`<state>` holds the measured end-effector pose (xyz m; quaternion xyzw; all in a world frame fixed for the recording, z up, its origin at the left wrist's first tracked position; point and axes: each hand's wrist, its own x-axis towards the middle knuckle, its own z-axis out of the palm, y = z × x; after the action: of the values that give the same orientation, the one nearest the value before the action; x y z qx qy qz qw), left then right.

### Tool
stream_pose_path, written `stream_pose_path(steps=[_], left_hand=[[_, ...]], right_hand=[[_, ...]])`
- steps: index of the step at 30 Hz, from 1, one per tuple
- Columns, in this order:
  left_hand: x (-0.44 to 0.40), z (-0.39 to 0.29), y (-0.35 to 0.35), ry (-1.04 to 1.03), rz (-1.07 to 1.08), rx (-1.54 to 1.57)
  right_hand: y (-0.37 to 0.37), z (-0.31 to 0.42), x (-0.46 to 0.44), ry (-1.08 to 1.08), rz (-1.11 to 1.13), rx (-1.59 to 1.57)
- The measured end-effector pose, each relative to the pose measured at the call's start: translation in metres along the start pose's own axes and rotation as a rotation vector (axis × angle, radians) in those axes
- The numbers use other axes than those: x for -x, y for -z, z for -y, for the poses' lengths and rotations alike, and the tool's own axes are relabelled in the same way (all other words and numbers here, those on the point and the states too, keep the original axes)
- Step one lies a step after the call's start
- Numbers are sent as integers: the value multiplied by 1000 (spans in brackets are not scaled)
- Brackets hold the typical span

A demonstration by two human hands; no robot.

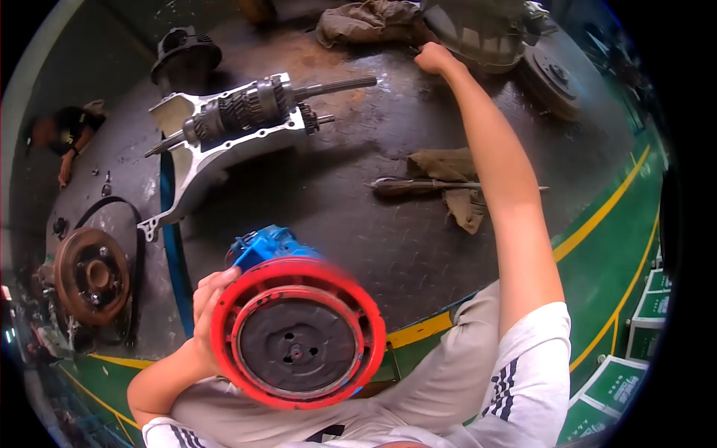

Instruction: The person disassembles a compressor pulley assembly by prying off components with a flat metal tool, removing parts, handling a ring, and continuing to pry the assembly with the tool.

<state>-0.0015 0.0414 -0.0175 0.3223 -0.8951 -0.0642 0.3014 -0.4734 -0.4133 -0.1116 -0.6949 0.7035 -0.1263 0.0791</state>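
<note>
My left hand [209,306] is closed around the side of an air-conditioning compressor [299,345]. It has a blue body and a red ring-shaped pulley with a black hub plate that faces me. The compressor is held up over my lap at the near edge of the workbench. My right arm stretches far across the bench. At its end my right hand [435,58] is closed at the trailing edge of a crumpled brown rag [366,22], beside a grey bell-shaped housing [478,33]; its fingertips are small and partly hidden.
An opened gearbox casing [202,160] with a gear shaft [246,108] lies on the dark bench [314,201]. Screwdrivers [418,185] rest on another rag [464,207]. A rusty brake disc [91,276] sits left, another disc [551,78] right. A person [67,138] is at the far left.
</note>
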Motion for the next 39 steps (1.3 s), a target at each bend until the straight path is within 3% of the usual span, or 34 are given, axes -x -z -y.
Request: stream_pose_path(steps=[5, 12, 20, 27, 30, 33, 39], left_hand=[[-5, 0, 4, -21, 42, -7], [-14, -2, 12, -31, 108, 54], [-21, -6, 12, -26, 24, 117], [-23, -8, 17, 8, 82, 143], [-27, -8, 15, -25, 38, 174], [-29, -12, 16, 8, 48, 193], [-31, -20, 22, 84, 75, 308]], right_hand=[[6, 4, 6, -42, -5, -77], [21, 8, 12, -51, 40, 47], [20, -7, 15, 50, 51, 6], [25, 8, 23, 5, 57, 69], [18, 4, 27, 1, -47, 75], [30, 35, 47, -70, -27, 95], [71, 97, 96, 152, -47, 118]])
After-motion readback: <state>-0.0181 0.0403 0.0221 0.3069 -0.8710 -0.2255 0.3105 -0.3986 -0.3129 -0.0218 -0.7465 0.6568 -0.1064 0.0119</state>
